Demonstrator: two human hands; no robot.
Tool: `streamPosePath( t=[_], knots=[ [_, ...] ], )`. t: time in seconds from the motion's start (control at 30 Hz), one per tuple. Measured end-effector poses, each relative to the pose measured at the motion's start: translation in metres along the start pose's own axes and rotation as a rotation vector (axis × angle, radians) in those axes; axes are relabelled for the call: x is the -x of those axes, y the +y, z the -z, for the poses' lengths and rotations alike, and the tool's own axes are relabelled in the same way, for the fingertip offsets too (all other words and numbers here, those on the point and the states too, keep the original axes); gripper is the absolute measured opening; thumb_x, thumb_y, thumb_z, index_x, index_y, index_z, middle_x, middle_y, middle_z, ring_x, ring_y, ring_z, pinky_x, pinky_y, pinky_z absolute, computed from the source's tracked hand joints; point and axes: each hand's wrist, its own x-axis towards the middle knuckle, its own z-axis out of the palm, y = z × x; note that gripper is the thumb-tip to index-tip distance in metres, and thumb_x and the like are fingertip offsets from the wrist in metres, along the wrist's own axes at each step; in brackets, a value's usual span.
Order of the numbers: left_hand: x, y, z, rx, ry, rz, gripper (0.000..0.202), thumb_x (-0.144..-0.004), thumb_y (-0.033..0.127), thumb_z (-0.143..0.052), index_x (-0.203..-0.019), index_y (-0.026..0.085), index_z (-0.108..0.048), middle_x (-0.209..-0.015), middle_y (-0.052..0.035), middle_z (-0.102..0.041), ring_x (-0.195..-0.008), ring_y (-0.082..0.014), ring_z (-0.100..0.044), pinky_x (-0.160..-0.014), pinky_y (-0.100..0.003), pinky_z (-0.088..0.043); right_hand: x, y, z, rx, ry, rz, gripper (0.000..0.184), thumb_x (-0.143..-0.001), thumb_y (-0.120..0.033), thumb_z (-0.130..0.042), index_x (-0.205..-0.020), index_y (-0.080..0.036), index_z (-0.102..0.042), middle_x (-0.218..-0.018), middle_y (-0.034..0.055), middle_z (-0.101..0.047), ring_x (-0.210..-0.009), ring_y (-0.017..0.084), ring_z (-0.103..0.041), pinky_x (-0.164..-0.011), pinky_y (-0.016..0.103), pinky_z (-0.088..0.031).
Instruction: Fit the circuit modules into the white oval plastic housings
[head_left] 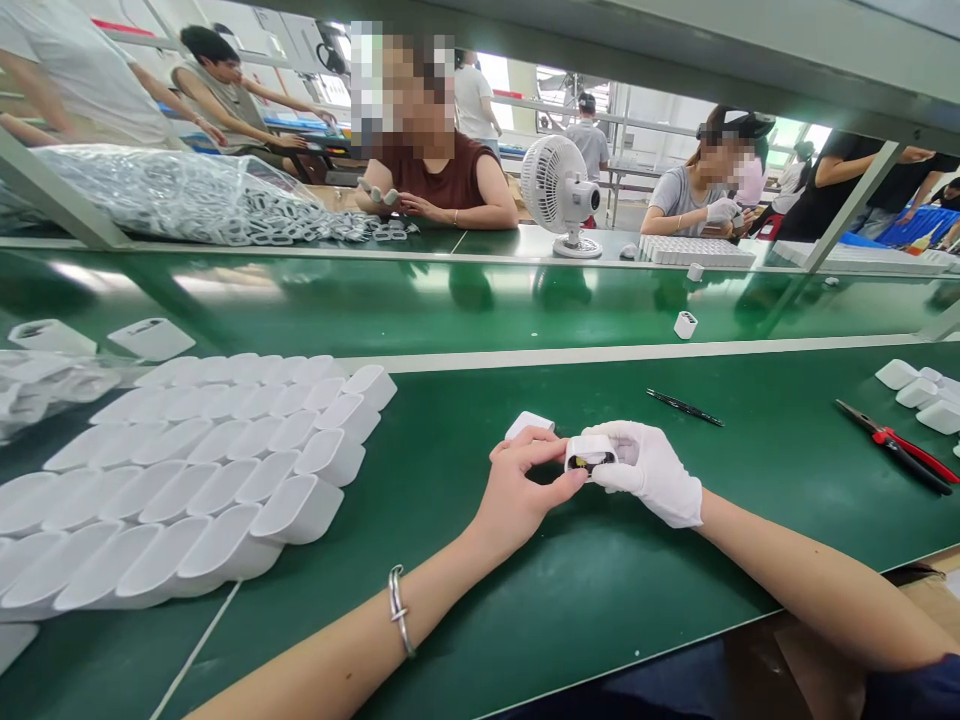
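Between both hands I hold a small white plastic housing (592, 447), its open end facing me and showing dark and yellowish parts inside. My bare left hand (521, 483) pinches its left side with thumb and fingers; a silver bangle is on that wrist. My right hand (651, 472), in a white glove, grips the housing from the right. Just behind my left fingers another white housing (531, 424) rests on the green table (600, 590), partly hidden. Black tweezers (684, 407) lie beyond my right hand.
Rows of white housings (225, 540) cover the left side. Red-and-black pliers (896, 445) and several white pieces (937, 415) are at the right. A white fan (559, 190) stands across the table, near a seated person (480, 190). A metal shelf beam (675, 60) runs overhead.
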Motion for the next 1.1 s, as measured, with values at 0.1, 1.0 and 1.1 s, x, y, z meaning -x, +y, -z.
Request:
streamPosePath(
  t=[0.1, 1.0, 1.1],
  knots=[
    [-0.002, -0.001, 0.0, 0.062, 0.02, 0.06, 0.023, -0.069, 0.042, -0.061, -0.071, 0.022, -0.072, -0.077, -0.0021, -0.062, -0.078, -0.0209, -0.054, -0.077, -0.036, -0.039, -0.002, -0.001, 0.001, -0.016, -0.056, -0.057, 0.036, -0.061, -0.025, -0.072, -0.094, -0.015, -0.064, -0.079, 0.0013, -0.062, -0.061, 0.009, -0.053, -0.057, 0.024, -0.045],
    [0.004, 0.006, -0.006, -0.155, 0.073, 0.142, 0.039, -0.072, 0.052, -0.053, -0.049, 0.023, -0.065, -0.066, -0.0004, -0.062, -0.075, -0.0201, -0.054, -0.097, -0.049, -0.019, 0.0, 0.002, 0.002, 0.102, -0.233, -0.074, 0.051, -0.081, -0.06, -0.048, -0.086, -0.012, -0.065, -0.07, 0.0025, -0.059, -0.057, 0.012, -0.059, -0.063, 0.027, -0.05],
    [0.004, 0.005, -0.006, -0.172, 0.077, 0.129, 0.036, -0.072, 0.051, -0.054, -0.052, 0.023, -0.066, -0.067, 0.0001, -0.06, -0.074, -0.0192, -0.054, -0.097, -0.048, -0.019, -0.001, 0.001, 0.003, 0.09, -0.254, -0.1, 0.049, -0.079, -0.056, -0.055, -0.099, -0.013, -0.065, -0.073, 0.0022, -0.06, -0.059, 0.012, -0.058, -0.065, 0.029, -0.05]
  ],
)
